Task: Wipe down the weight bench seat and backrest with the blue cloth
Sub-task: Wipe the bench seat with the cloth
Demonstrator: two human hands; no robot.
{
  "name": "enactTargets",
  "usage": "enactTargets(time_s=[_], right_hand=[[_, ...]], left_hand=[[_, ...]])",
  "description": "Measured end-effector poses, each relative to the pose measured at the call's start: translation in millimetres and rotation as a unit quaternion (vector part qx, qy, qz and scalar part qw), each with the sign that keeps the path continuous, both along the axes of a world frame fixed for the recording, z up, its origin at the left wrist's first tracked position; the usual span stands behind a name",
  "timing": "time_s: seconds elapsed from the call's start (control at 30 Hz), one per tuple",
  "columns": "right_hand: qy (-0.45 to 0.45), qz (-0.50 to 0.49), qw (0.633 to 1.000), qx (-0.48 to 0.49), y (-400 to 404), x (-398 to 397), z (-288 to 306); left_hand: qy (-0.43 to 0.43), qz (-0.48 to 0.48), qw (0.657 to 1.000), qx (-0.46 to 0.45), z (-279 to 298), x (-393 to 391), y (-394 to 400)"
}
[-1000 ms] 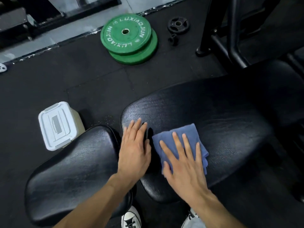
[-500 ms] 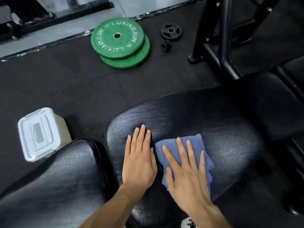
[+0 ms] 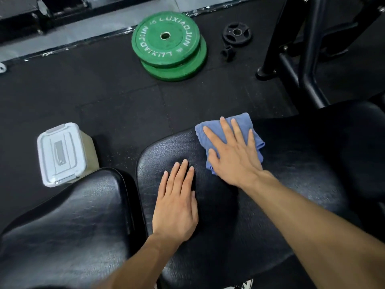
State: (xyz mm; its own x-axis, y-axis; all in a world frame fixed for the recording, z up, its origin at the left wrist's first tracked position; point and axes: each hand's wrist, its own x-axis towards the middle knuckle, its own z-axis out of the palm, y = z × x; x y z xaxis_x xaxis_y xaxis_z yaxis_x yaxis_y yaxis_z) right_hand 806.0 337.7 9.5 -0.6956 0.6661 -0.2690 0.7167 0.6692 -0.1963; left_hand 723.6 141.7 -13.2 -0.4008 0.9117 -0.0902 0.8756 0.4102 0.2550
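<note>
The blue cloth [image 3: 258,147] lies folded on the far edge of the long black bench pad [image 3: 302,163]. My right hand [image 3: 233,155] presses flat on the cloth with the fingers spread. My left hand [image 3: 176,207] rests flat and empty on the same pad, nearer to me and close to its left end. The second, shorter black pad [image 3: 73,222] sits at the lower left, separated from the long pad by a narrow gap.
Two stacked green weight plates [image 3: 166,40] lie on the black rubber floor beyond the bench. A small black plate [image 3: 236,33] lies to their right. A white lidded box [image 3: 61,153] stands on the floor at the left. A black rack frame [image 3: 308,59] rises at the upper right.
My right hand has slid the cloth away from me, from the near middle of the long pad to its far edge. My left hand has stayed flat on the pad.
</note>
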Motion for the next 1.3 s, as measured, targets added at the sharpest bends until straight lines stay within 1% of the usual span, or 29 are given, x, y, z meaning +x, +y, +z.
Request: enactTargets(time_s=[0.17,0.37,0.5,0.7,0.87,0.9,1.0,1.07,1.17,1.3], right_hand=[[-0.01,0.006,1.0,-0.01,20,-11,2],[0.026,-0.022,0.999,0.016,-5,7,-6],[0.029,-0.033,0.999,0.022,-41,46,-6],[0.013,-0.055,0.998,0.031,-115,131,-4],[-0.006,-0.091,0.994,0.056,-161,181,-3],[-0.01,-0.093,0.994,0.062,-164,187,-5],[-0.021,-0.109,0.99,0.086,-168,199,-10],[-0.033,-0.135,0.988,0.075,-166,199,-11],[-0.047,-0.158,0.983,0.074,-154,191,-16],[-0.025,-0.13,0.989,0.06,-123,177,-9]], left_hand=[[0.003,0.004,1.0,0.001,2,1,1],[0.017,0.009,1.0,0.0,5,5,2],[0.012,0.011,1.0,-0.006,6,6,3],[-0.006,0.013,1.0,-0.003,5,5,4],[-0.01,0.078,0.997,0.019,15,22,18],[-0.014,0.077,0.997,0.023,17,30,24],[-0.025,0.017,0.999,0.033,18,56,52],[-0.014,-0.011,1.0,0.016,12,68,70],[0.003,-0.009,1.0,-0.017,4,75,80],[0.001,-0.006,1.0,-0.015,2,74,79]])
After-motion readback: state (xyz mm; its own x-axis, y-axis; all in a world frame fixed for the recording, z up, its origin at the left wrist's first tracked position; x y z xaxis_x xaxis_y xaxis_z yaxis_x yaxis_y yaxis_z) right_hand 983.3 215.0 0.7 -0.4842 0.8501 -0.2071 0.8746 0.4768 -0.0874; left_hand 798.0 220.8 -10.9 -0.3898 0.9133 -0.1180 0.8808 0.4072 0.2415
